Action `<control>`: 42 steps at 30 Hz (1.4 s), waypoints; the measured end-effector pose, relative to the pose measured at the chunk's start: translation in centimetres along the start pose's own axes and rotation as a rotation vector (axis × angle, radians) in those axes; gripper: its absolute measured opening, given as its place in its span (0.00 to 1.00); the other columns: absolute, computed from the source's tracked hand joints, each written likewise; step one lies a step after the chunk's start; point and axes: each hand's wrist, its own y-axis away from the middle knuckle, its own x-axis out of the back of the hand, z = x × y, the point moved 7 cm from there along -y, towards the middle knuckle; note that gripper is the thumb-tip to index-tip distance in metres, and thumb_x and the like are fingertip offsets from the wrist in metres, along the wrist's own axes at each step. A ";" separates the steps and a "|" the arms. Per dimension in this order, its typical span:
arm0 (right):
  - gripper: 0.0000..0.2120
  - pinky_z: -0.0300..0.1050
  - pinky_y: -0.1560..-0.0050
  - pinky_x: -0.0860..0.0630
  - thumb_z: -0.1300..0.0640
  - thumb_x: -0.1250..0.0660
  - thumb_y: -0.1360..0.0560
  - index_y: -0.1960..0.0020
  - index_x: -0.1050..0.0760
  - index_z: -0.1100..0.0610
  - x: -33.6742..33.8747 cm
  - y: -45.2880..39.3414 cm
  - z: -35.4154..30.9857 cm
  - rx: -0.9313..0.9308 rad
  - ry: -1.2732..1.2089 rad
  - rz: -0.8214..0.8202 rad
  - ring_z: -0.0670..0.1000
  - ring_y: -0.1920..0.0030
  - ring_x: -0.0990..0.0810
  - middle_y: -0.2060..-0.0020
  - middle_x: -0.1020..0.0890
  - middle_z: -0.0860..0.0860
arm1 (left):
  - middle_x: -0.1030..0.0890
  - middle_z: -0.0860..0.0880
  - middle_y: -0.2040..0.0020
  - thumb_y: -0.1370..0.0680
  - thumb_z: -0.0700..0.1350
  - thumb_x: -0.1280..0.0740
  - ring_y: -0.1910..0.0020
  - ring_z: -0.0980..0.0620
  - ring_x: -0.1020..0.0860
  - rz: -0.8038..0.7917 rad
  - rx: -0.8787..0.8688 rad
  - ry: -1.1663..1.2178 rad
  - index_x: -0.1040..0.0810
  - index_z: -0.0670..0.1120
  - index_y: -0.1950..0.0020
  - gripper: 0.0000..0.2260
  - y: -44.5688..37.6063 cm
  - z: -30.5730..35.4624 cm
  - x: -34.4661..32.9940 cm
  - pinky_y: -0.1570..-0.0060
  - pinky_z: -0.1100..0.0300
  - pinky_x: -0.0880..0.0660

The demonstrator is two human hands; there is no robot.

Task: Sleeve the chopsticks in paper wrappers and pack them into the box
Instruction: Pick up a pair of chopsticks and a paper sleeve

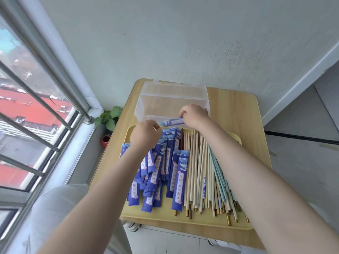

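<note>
1. Pale walls and a barred window [36,107] at the left of the frame close in a small wooden surface [236,114]. It carries a clear plastic box [165,99] in the upper middle and a yellow tray [183,219] below it.
2. On the tray, a pile of blue paper wrappers [156,165] lies on the left side and the bare chopsticks [198,171] on the right. Both run with their long axis from the lower to the upper part of the frame.
3. One sleeved pair [173,122] is held across the frame, so its long axis runs left to right, crosswise to the piles and along the near wall of the box. It is just at that near rim, a little above the tray's far edge.
4. The right hand [195,114] pinches the right end of this pair with curled fingers, over the box's near right corner.
5. The left hand [145,133] is curled at the left end. I cannot tell for sure if it really holds that end, because the fingertips are hidden.
6. My judgement: the box opening lies directly behind the pair, toward the upper part of the frame. The pair already lies parallel to the box's long side, so it needs only to go over the rim and down. The right hand is nearer to the box.
</note>
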 end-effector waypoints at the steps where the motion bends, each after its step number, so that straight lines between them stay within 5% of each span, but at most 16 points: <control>1: 0.17 0.50 0.35 0.36 0.64 0.44 0.18 0.37 0.22 0.53 0.3 0.1 0.0 -0.002 -0.009 0.030 0.56 0.36 0.26 0.38 0.21 0.51 | 0.18 0.50 0.58 0.21 0.45 0.36 0.64 0.49 0.22 -0.003 -0.005 -0.031 0.19 0.46 0.50 0.07 0.2 -0.2 -0.1 0.67 0.59 0.28; 6: 0.14 0.49 0.43 0.29 0.63 0.44 0.19 0.44 0.21 0.58 1.7 3.9 -1.1 0.066 -0.154 0.294 0.55 0.43 0.24 0.46 0.19 0.52 | 0.23 0.50 0.56 0.22 0.43 0.36 0.59 0.47 0.23 0.042 -0.025 -0.176 0.20 0.45 0.51 0.06 2.2 -1.0 0.5 0.69 0.61 0.34; 10: 0.11 0.46 0.62 0.23 0.61 0.42 0.22 0.61 0.25 0.60 -3.5 7.3 -3.0 0.025 -0.265 0.004 0.55 0.67 0.23 0.64 0.21 0.52 | 0.22 0.48 0.56 0.23 0.48 0.34 0.60 0.46 0.24 -0.018 0.069 -0.258 0.23 0.45 0.50 0.07 4.1 -3.3 0.6 0.67 0.60 0.33; 14: 0.21 0.43 0.72 0.40 0.50 0.35 0.21 0.68 0.36 0.56 -7.5 10.0 -3.9 -0.094 -0.231 -0.143 0.52 0.74 0.35 0.74 0.34 0.50 | 0.23 0.48 0.52 0.24 0.50 0.32 0.54 0.46 0.24 -0.106 0.053 -0.150 0.27 0.45 0.50 0.10 5.8 -4.5 -1.0 0.62 0.56 0.30; 25: 0.18 0.43 0.67 0.28 0.49 0.30 0.22 0.65 0.26 0.59 -9.1 11.4 -1.4 -0.294 -0.590 -0.104 0.52 0.76 0.27 0.73 0.24 0.53 | 0.25 0.48 0.55 0.23 0.53 0.29 0.58 0.49 0.27 -0.031 -0.022 0.111 0.26 0.47 0.47 0.12 7.6 -5.2 -2.2 0.66 0.58 0.35; 29: 0.15 0.42 0.69 0.30 0.51 0.31 0.21 0.54 0.20 0.64 -7.0 12.5 0.7 -0.279 -0.681 -0.041 0.49 0.72 0.24 0.65 0.19 0.54 | 0.25 0.50 0.60 0.22 0.52 0.30 0.61 0.50 0.27 -0.008 -0.022 0.168 0.25 0.47 0.49 0.10 7.9 -4.7 -1.7 0.68 0.58 0.36; 32: 0.15 0.41 0.68 0.29 0.50 0.32 0.20 0.52 0.20 0.63 -5.7 13.4 1.4 -0.239 -0.766 -0.010 0.47 0.73 0.24 0.70 0.21 0.53 | 0.24 0.50 0.64 0.20 0.51 0.34 0.64 0.52 0.27 0.091 -0.051 0.227 0.23 0.47 0.53 0.08 8.5 -3.0 -0.8 0.68 0.58 0.35; 36: 0.08 0.41 0.69 0.27 0.55 0.36 0.18 0.51 0.21 0.57 -5.2 14.8 0.9 -0.134 -0.876 -0.094 0.48 0.72 0.24 0.69 0.20 0.51 | 0.21 0.48 0.63 0.19 0.54 0.35 0.65 0.53 0.26 -0.130 -0.049 0.516 0.19 0.43 0.51 0.14 9.5 1.2 -2.9 0.64 0.63 0.30; 40: 0.10 0.39 0.71 0.25 0.64 0.41 0.18 0.43 0.22 0.58 -4.8 16.2 1.3 -0.085 -0.948 -0.148 0.52 0.66 0.18 0.60 0.18 0.49 | 0.18 0.44 0.59 0.20 0.52 0.33 0.58 0.44 0.20 -0.384 0.157 0.867 0.21 0.42 0.47 0.13 10.9 2.7 -7.0 0.52 0.46 0.22; 42: 0.08 0.38 0.73 0.27 0.61 0.39 0.18 0.46 0.22 0.56 -4.1 16.6 3.5 -0.132 -0.791 -0.018 0.52 0.66 0.17 0.58 0.18 0.46 | 0.16 0.44 0.57 0.16 0.46 0.37 0.60 0.44 0.18 -0.435 0.241 1.001 0.21 0.42 0.42 0.09 11.6 3.1 -8.0 0.55 0.46 0.19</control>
